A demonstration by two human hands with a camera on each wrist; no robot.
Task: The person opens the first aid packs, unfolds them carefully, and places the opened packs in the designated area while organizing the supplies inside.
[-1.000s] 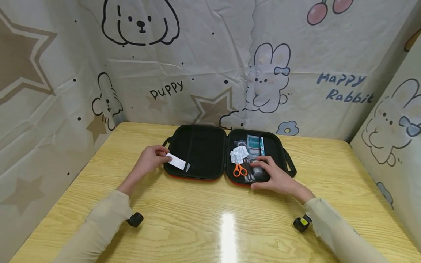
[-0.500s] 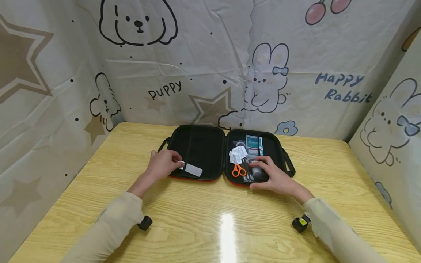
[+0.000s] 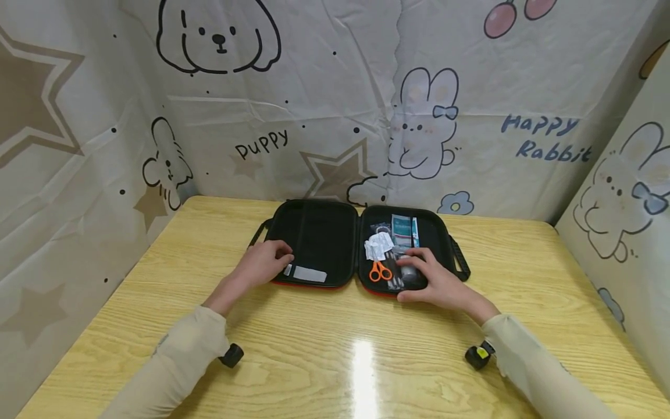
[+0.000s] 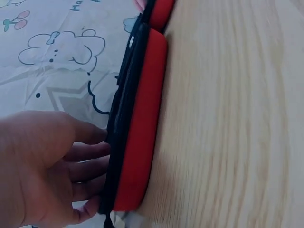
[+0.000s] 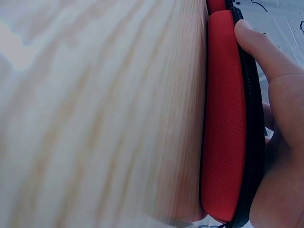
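Observation:
An open zip case [image 3: 330,233], black inside and red outside, lies on the table. Over its left half, my left hand [image 3: 263,263] has loosely bent fingers near the inner left edge. Just beyond the fingertips a flat white strip [image 3: 310,274] lies in the case, crossed near its left end by a dark elastic band. My right hand [image 3: 434,280] rests at the right half, fingers spread over the contents. In the right wrist view its thumb [image 5: 251,35] lies on the black zip rim. Beside those fingers are orange-handled scissors [image 3: 380,272] and a crumpled white packet [image 3: 379,245].
Small plastic-wrapped items and a teal-and-white packet [image 3: 402,228] share the right half. A carry handle [image 3: 460,261] sticks out on the right side. Behind the wooden table [image 3: 314,337] hangs a printed cloth [image 3: 324,87], which also closes off both sides.
My left hand has carried the white strip rightward into the case's left half and slid it under the elastic band; its fingers have since come off it. The right hand has stayed put.

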